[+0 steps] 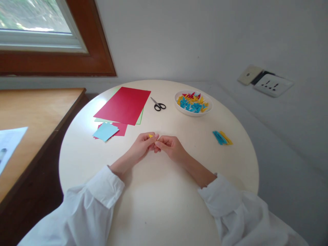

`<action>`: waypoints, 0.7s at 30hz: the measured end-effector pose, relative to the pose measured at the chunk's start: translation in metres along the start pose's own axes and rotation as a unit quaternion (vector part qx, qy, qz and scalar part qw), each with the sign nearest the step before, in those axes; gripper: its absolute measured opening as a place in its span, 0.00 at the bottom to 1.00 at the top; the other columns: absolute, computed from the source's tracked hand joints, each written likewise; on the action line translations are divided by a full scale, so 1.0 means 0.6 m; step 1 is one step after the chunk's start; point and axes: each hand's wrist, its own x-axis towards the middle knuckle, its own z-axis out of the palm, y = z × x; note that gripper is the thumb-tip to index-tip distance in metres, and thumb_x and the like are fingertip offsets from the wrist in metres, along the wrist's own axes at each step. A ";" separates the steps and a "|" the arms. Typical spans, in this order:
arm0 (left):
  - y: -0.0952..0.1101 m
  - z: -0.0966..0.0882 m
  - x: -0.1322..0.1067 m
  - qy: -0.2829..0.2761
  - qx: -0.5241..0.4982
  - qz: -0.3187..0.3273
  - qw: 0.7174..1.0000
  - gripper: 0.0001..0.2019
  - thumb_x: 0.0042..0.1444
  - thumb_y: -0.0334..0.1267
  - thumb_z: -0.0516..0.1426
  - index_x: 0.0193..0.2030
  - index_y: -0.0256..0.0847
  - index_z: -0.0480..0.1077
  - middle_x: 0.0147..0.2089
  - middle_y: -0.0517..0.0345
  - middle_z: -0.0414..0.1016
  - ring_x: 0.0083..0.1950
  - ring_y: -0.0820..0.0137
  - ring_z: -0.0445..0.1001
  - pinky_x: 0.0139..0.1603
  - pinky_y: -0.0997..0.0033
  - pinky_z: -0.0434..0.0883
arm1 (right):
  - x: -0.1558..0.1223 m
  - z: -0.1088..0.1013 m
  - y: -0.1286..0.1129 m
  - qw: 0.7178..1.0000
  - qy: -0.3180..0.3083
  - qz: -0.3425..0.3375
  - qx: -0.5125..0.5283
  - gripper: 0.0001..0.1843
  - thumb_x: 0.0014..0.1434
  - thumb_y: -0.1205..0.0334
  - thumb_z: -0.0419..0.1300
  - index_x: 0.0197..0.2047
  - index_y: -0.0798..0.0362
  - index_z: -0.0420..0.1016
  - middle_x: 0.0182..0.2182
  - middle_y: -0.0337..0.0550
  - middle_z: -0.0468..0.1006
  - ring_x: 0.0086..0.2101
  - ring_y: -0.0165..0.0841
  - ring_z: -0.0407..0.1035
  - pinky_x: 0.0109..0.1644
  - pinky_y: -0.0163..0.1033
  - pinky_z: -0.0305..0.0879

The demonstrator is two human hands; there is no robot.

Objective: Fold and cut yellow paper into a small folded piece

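Over the middle of a round white table (164, 205), my two hands meet fingertip to fingertip. Between thumb and fingers, my left hand (145, 142) pinches a small folded piece of yellow paper (150, 136), mostly covered by the fingers. My right hand (170, 146) is closed too, its thumb and fingertips pressed at the right end of the same yellow piece. The exact shape of the paper is hidden. Beyond my hands lie black-handled scissors (159, 106). A white dish (193, 112) of small folded paper figures in blue, yellow and red stands at the back right.
Large red paper (123, 106) overlaps green sheets at the back left. Small light blue squares (106, 132) lie over red ones (121, 130) nearby. At the right are folded blue strips (219, 137) and yellow strips (226, 137). A wooden desk (41, 109) and wall socket (273, 84) flank the table.
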 end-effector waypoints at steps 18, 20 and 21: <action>-0.005 0.016 -0.006 0.034 -0.109 -0.010 0.993 0.15 0.50 0.41 0.59 0.17 0.37 0.63 0.16 0.63 0.60 0.23 0.77 0.62 0.28 0.75 0.59 | 0.006 -0.005 0.004 0.997 -0.004 0.003 0.077 0.16 0.48 0.52 0.59 0.19 0.54 0.68 0.18 0.36 0.69 0.24 0.27 0.62 0.32 0.36 0.59; -0.007 0.016 -0.006 0.039 -0.116 -0.010 0.992 0.15 0.49 0.41 0.59 0.18 0.37 0.64 0.16 0.63 0.61 0.22 0.77 0.61 0.27 0.74 0.59 | 0.007 -0.006 0.005 0.996 -0.006 0.005 0.085 0.15 0.49 0.53 0.59 0.18 0.54 0.68 0.18 0.36 0.69 0.24 0.27 0.62 0.32 0.36 0.58; -0.008 0.016 -0.006 0.043 -0.121 -0.008 0.992 0.15 0.49 0.41 0.60 0.18 0.37 0.64 0.16 0.63 0.61 0.22 0.77 0.61 0.27 0.74 0.59 | 0.007 -0.006 0.005 0.996 -0.006 0.006 0.090 0.14 0.49 0.54 0.59 0.18 0.54 0.68 0.18 0.36 0.69 0.24 0.27 0.62 0.32 0.36 0.58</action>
